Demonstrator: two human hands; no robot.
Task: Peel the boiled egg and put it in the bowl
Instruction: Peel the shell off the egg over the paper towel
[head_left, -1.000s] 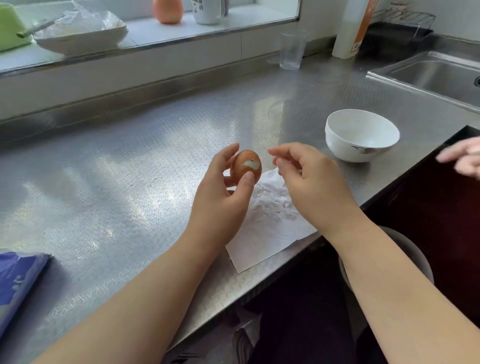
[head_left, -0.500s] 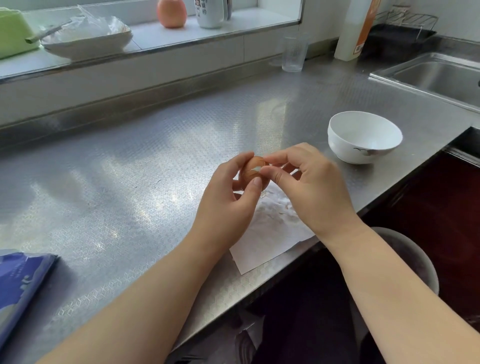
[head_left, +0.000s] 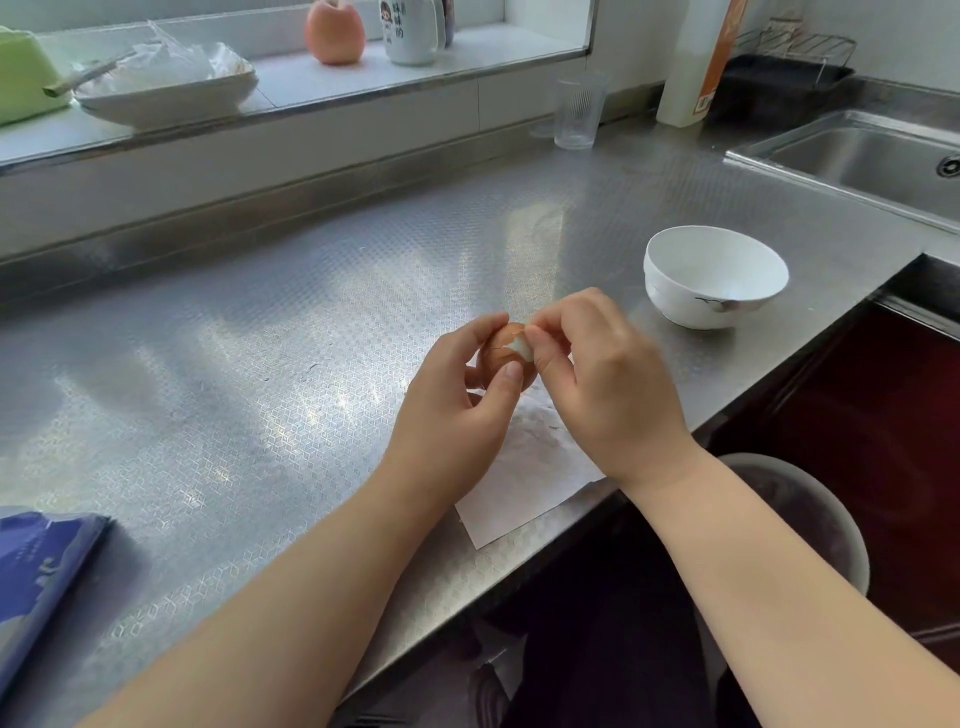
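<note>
the left hand (head_left: 457, 415) is gripping the smooth brown egg (head_left: 506, 356) above crinkled white paper (head_left: 524, 467); the right hand (head_left: 608, 384) is pinching its shell beside a bare white patch. the round glossy bowl (head_left: 714, 278) is sitting nearby on embossed steel counter (head_left: 260, 364).

White mug (head_left: 411, 32) on the far window ledge, cartoon figure printed on it with a column of Chinese characters beside it, the lowest reading 的, the ones above too blurred to read, no other text in the scene readable
</note>
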